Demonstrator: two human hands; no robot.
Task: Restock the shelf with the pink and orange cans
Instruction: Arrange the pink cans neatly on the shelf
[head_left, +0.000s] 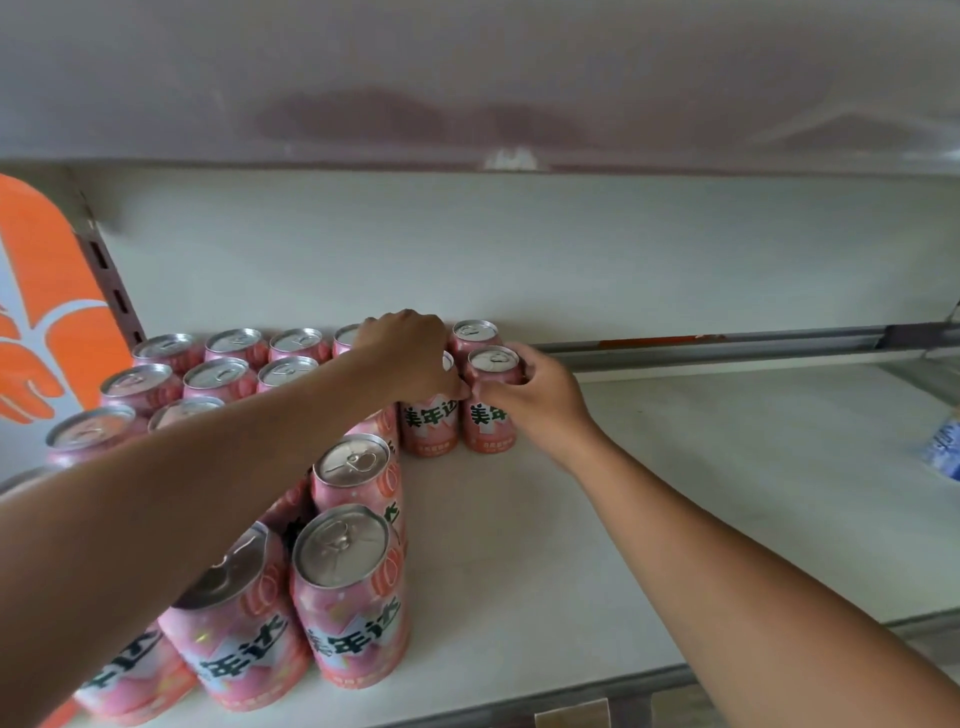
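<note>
At the back of the shelf (623, 493), my left hand (415, 358) clamps the left can (430, 423) from above and my right hand (537, 397) grips the right can (488, 421). I should seat both upright, labels forward, flush with the row (236, 345).

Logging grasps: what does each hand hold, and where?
Left hand grips a pink can over its top; right hand, the next can round its upper side.

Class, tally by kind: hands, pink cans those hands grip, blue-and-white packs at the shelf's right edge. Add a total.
Hands: 2, left hand, right hand
Pink cans gripped: 2, left can, right can
Blue-and-white pack: 1
Total: 5
</note>
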